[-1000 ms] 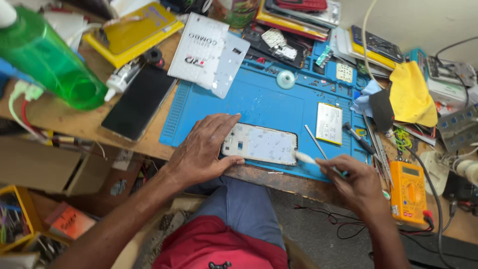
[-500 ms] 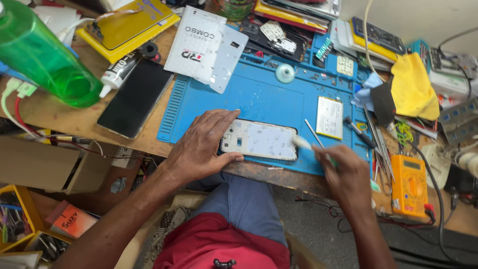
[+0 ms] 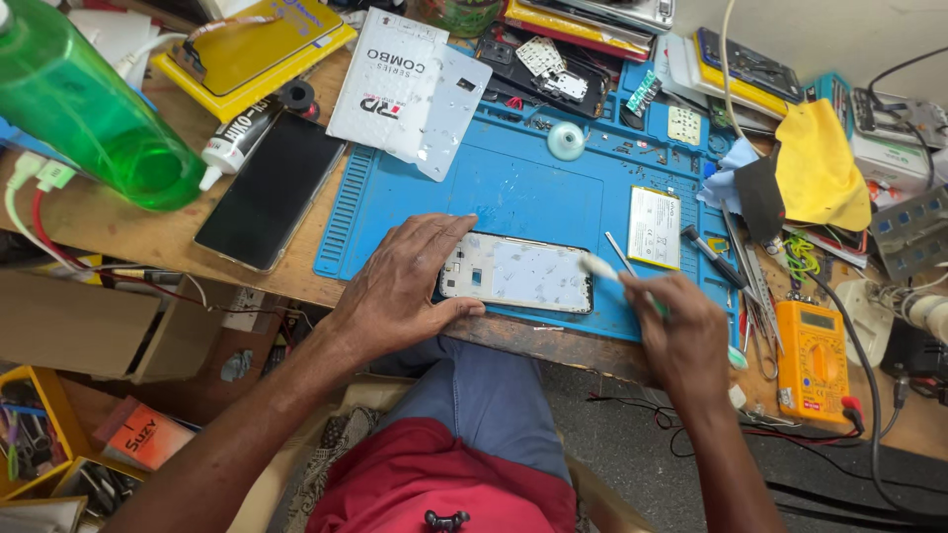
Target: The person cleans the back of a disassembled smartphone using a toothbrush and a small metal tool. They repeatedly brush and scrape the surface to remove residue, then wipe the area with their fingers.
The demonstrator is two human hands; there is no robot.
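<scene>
A white phone frame point(image 3: 518, 272) lies flat on the blue work mat point(image 3: 513, 188) near the table's front edge. My left hand point(image 3: 400, 286) rests on the frame's left end, fingers spread, pinning it down. My right hand point(image 3: 681, 331) grips a small brush point(image 3: 604, 269) with a white head, whose tip touches the frame's right end. A flat battery point(image 3: 654, 227) lies on the mat just beyond the brush. A thin metal tool point(image 3: 620, 254) lies between the frame and the battery.
A dark phone point(image 3: 272, 192) lies left of the mat beside a green bottle point(image 3: 89, 109) and a glue tube point(image 3: 237, 133). White packaging point(image 3: 390, 84) sits at the mat's back. An orange multimeter point(image 3: 812, 360), a yellow cloth point(image 3: 818, 163) and tweezers point(image 3: 755, 286) crowd the right side.
My right hand has shifted slightly up and left with the brush, keeping its head at the frame's right end. The left hand stays on the frame.
</scene>
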